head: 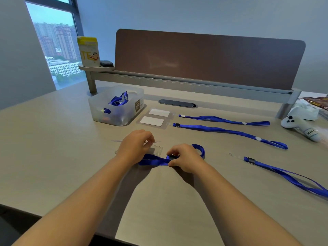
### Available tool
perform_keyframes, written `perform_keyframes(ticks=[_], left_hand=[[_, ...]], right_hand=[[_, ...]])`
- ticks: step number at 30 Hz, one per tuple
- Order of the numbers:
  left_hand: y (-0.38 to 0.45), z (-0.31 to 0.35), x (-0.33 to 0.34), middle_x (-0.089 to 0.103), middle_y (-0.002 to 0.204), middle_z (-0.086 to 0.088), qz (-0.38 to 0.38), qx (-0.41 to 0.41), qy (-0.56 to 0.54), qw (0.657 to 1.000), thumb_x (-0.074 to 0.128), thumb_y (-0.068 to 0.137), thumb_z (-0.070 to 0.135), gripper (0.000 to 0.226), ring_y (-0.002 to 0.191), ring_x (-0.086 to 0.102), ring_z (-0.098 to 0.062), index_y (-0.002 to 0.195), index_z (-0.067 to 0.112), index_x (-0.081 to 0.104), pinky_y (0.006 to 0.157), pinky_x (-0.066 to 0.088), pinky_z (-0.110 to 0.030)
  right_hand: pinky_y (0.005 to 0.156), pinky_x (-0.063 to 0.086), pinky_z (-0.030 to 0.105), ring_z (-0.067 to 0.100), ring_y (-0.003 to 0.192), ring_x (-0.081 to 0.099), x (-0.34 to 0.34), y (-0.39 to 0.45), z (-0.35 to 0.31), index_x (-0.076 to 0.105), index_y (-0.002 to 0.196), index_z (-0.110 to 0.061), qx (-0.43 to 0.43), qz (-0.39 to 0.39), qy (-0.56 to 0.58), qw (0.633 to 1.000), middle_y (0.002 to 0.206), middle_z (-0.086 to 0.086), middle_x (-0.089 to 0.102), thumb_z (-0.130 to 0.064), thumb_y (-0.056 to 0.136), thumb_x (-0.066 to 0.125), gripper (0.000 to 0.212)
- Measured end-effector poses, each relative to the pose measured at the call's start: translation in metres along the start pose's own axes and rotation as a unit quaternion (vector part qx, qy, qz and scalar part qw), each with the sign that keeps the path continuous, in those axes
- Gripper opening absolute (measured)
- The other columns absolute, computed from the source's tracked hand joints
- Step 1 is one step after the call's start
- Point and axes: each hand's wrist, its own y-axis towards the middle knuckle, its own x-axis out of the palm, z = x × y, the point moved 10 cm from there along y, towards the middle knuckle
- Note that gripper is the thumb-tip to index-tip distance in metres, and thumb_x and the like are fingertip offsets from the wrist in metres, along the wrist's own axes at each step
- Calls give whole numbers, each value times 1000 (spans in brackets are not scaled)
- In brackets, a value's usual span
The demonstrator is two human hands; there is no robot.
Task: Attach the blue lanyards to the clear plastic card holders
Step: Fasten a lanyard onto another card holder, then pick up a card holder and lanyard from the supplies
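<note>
A clear plastic card holder (157, 150) lies on the desk at the centre, partly under my left hand (135, 145), whose fingers pinch its top edge. My right hand (184, 157) grips the black clip of a blue lanyard (154, 161), whose strap runs left below the holder and loops behind my right hand. Two more card holders with white cards (152, 121) (159, 112) lie farther back, each beside a blue lanyard (230, 132) (223, 119). Another blue lanyard (284, 173) lies at the right.
A translucent bin (99, 110) with more lanyards stands at the back left. A white game controller (300, 126) and packets sit at the far right. A brown divider panel (204, 59) and a yellow canister (89, 52) are behind. The desk's front edge is near my forearms.
</note>
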Motion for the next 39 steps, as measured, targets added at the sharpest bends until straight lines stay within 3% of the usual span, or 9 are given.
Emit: perform_keyframes(ticks=[6, 13, 17, 23, 26, 30, 33, 36, 39], left_hand=[[11, -22, -31, 66, 105, -16, 65, -30, -70, 995, 54, 85, 9, 15, 92, 58, -24, 97, 4, 61, 81, 45, -28], [28, -55, -94, 64, 106, -16, 168, -102, -158, 968, 51, 86, 8, 16, 85, 48, -17, 97, 1, 60, 75, 40, -28], [42, -75, -121, 64, 106, -20, 200, -115, -162, 959, 51, 86, 8, 16, 83, 47, -17, 96, 0, 61, 73, 38, -28], [72, -122, -161, 65, 106, -18, 253, -139, -151, 945, 52, 86, 9, 15, 83, 46, -16, 96, 2, 61, 71, 37, -27], [90, -144, -181, 64, 107, -18, 278, -143, -137, 940, 51, 87, 10, 16, 83, 46, -16, 97, 2, 61, 71, 36, -27], [110, -171, -192, 64, 110, -17, 293, -145, -144, 934, 50, 87, 10, 18, 87, 47, -15, 99, 2, 60, 75, 40, -28], [119, -188, -188, 64, 109, -16, 294, -146, -139, 934, 50, 87, 10, 17, 86, 46, -13, 99, 3, 60, 73, 38, -27], [123, -196, -179, 64, 109, -15, 282, -144, -140, 938, 50, 87, 10, 17, 86, 47, -13, 99, 3, 60, 74, 40, -26], [124, -195, -173, 65, 107, -16, 270, -140, -143, 942, 51, 86, 9, 16, 86, 48, -14, 97, 3, 61, 75, 42, -26]], right_hand=[[92, 45, 26, 19, 112, 56, -25, 19, -17, 57, 122, -11, -7, 65, 106, 992, 125, 9, 61, -9, 83, 61, 39], [89, 47, 31, 20, 100, 55, -68, 48, -56, 58, 120, -4, -9, 127, 311, 942, 123, 11, 62, -2, 83, 61, 37], [74, 47, 24, 20, 91, 55, -87, 78, -90, 60, 116, -3, -30, 149, 357, 922, 118, 15, 63, -1, 82, 61, 33], [94, 51, 38, 26, 103, 60, -105, 145, -144, 60, 117, -5, -44, 176, 380, 907, 120, 14, 63, -2, 83, 60, 34], [93, 51, 35, 26, 109, 59, -108, 182, -174, 58, 119, -5, -60, 189, 405, 893, 122, 15, 62, -1, 84, 58, 35], [84, 47, 27, 18, 99, 55, -96, 223, -194, 57, 118, -4, -70, 198, 433, 877, 121, 14, 62, -1, 85, 58, 34], [89, 49, 33, 26, 109, 57, -70, 246, -181, 57, 119, -5, -38, 199, 395, 896, 123, 15, 61, -4, 85, 59, 34], [92, 46, 35, 29, 118, 53, -39, 259, -172, 54, 124, -6, -22, 134, 256, 957, 129, 14, 58, -7, 86, 58, 39], [99, 44, 38, 30, 123, 49, -27, 258, -163, 49, 131, -10, -11, 92, 161, 983, 134, 13, 53, -10, 85, 60, 47]])
